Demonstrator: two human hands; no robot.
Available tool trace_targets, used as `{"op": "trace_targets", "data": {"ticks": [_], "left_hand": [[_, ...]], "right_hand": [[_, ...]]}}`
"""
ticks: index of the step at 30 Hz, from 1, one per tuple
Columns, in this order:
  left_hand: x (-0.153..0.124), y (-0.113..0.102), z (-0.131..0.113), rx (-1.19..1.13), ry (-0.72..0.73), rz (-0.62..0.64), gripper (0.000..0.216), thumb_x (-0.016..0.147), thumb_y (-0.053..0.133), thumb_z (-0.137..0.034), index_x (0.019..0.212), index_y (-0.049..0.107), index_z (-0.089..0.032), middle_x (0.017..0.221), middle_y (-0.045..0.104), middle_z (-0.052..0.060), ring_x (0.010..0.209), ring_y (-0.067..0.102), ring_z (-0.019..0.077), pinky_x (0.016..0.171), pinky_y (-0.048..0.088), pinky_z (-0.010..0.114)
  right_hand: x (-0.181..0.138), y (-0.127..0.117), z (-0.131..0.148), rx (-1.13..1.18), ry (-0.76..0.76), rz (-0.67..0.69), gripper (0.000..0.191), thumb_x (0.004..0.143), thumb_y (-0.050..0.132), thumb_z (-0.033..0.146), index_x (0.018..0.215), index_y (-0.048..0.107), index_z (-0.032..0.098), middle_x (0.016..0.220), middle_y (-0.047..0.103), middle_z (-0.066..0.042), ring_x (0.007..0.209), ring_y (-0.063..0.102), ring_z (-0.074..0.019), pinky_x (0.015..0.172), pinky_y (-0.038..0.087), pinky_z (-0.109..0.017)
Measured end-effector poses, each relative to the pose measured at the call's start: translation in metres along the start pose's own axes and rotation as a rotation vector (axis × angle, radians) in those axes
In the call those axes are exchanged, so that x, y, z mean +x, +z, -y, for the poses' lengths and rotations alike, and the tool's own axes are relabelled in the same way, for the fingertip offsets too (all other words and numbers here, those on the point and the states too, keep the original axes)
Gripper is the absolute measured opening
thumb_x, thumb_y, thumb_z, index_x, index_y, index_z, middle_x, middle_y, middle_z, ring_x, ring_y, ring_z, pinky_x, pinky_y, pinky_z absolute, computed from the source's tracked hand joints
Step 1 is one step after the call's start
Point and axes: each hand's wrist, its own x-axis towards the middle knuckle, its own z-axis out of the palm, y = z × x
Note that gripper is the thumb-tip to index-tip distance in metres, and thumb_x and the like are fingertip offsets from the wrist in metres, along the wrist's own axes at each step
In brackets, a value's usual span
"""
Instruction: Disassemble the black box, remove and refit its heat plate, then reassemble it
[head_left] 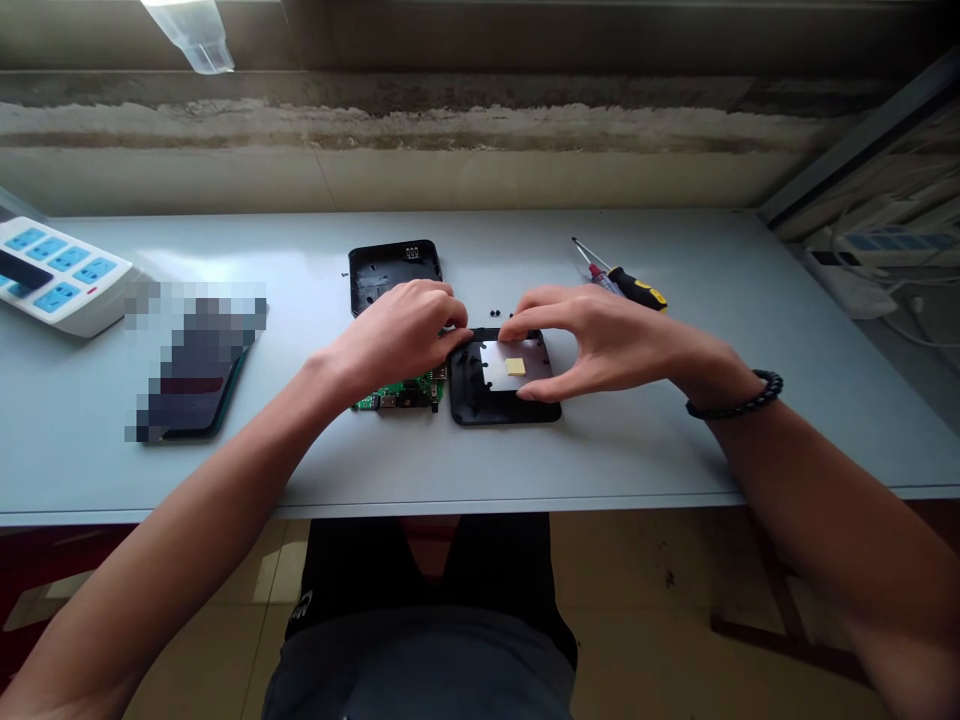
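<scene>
- Right hand [592,335] holds the plate [496,372] by opposite edges, thumb and fingers spread wide.
- Left hand [412,325] has its fingertips at the cover's upper left corner; I cannot tell whether they pinch it.
- Plate lies over the black cover [504,412], yellow pad [515,367] on top.
- Green board [412,394] sits just left, partly hidden.
- Beyond: shell [375,290], screws [495,313], screwdriver [637,288].
- Far left: phone [201,380], power strip [105,300].

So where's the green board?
In the head view, the green board lies on the table, just left of the black cover with the metal plate, partly hidden by the left hand.
</scene>
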Motion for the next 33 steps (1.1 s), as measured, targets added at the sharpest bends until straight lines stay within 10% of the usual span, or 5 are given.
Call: {"op": "trace_targets", "data": {"ticks": [7, 33], "left_hand": [[0.001, -0.002, -0.004, -0.022, -0.193, -0.154, 0.033, 0.100, 0.053, -0.029, 0.078, 0.074, -0.016, 0.070, 0.064, 0.008, 0.064, 0.053, 0.0186, 0.065, 0.033, 0.036], [0.000, -0.003, -0.011, -0.044, -0.218, -0.256, 0.045, 0.097, 0.048, -0.028, 0.053, 0.047, -0.021, 0.055, 0.041, 0.002, 0.056, 0.034, 0.0148, 0.061, 0.025, 0.036]], "right_hand": [[0.002, 0.003, 0.002, -0.002, -0.035, 0.003, 0.032, 0.082, 0.073, 0.046, 0.097, 0.070, 0.018, 0.098, 0.063, -0.006, 0.086, 0.053, -0.0159, 0.076, 0.039, -0.031], [0.003, 0.008, 0.008, -0.037, -0.028, 0.052, 0.028, 0.088, 0.068, 0.046, 0.094, 0.068, 0.019, 0.093, 0.060, -0.006, 0.086, 0.049, -0.0176, 0.080, 0.039, -0.034]]}}
